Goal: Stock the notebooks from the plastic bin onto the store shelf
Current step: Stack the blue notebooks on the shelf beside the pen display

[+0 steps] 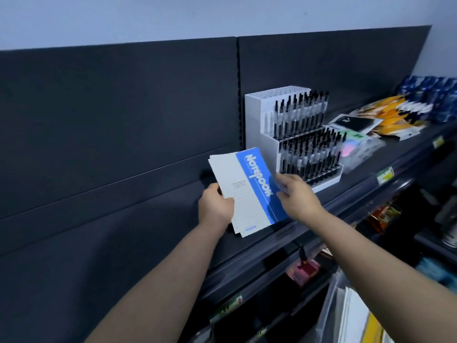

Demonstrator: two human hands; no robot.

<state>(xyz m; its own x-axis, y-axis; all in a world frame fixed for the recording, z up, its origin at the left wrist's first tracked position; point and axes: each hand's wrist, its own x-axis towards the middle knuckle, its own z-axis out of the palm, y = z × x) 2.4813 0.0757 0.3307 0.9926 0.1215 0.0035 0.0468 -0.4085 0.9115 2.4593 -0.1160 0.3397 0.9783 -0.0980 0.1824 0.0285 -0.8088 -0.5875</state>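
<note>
We note a small stack of notebooks (pixel 247 191), blue-and-white soft covers, held up between both hands and slightly fanned at the edges. We judge them light, thin and floppy. The smooth covers are likely to slide over one another, so the stack wants support along both long edges and squaring up before release. The left hand (pixel 216 205) grips the white left edge, thumb over the top cover. The right hand (pixel 296 194) pinches the blue right edge. The stack sits low over the dark shelf (pixel 123 243), tilted back. Motion blur keeps us from telling whether its lower edge touches the deck. A white pen display (pixel 296 134) stands just beside it on the right, leaving little room on that side.
</note>
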